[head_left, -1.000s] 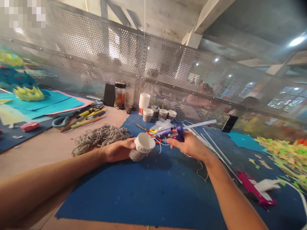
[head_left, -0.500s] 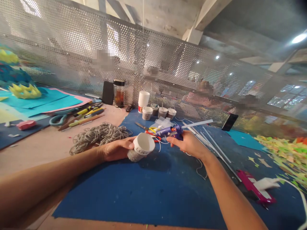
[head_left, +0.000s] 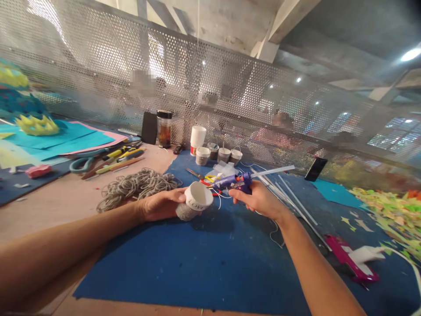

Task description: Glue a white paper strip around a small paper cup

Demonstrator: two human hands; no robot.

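My left hand [head_left: 163, 204] is wrapped round a paper cup [head_left: 197, 199], tilted with its open mouth toward me. Grey cord covers its lower part, and a white band with "LOVE" lettering runs below the rim. In my right hand [head_left: 259, 199] is a blue glue gun [head_left: 232, 181] with a clear glue stick [head_left: 274, 170] jutting from its back. The gun's nozzle points left and is close to the cup's rim; whether they touch I cannot tell. Behind the cup lie red-and-yellow-handled scissors [head_left: 208, 179]. A heap of grey cord [head_left: 136, 188] rests beside my left hand.
Small cups [head_left: 203, 155] and a stack of paper cups [head_left: 198, 138] stand at the back, near a lidded jar [head_left: 164, 129]. Glue sticks [head_left: 297, 199] lie right of my hand. A pink power strip [head_left: 353, 261] with a white plug sits at right. Pliers [head_left: 82, 164] lie left.
The cup has turned slightly in my left hand, so more of the lettering shows. Both hands otherwise keep nearly the same place; the view has shifted a little.
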